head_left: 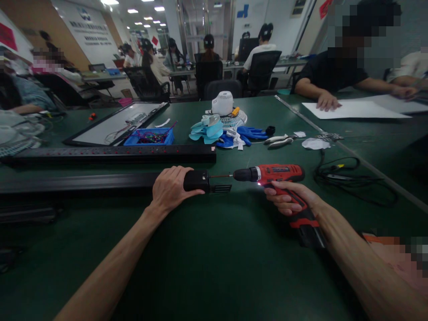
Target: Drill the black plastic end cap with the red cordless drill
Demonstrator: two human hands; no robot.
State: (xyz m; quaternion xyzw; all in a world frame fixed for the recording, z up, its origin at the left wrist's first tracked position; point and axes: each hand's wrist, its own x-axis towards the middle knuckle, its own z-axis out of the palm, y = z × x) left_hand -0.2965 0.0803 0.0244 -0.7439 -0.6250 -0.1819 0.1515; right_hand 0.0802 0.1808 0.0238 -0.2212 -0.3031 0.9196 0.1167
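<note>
My left hand (171,188) is closed over the right end of a long black bar (100,182) that lies across the green table (214,263). A black end cap (197,180) shows just past my fingers. My right hand (290,198) grips the handle of a red and black cordless drill (272,174). The drill lies level, its lamp is lit, and its bit points left into the end of the bar.
A second black bar (110,154) lies behind the first. Beyond it are a blue parts tray (149,137), a flat white panel (117,122), fan parts (223,113), blue gloves (247,133), pliers (279,141) and a black cable (347,178). A person (337,73) sits at the right with paper.
</note>
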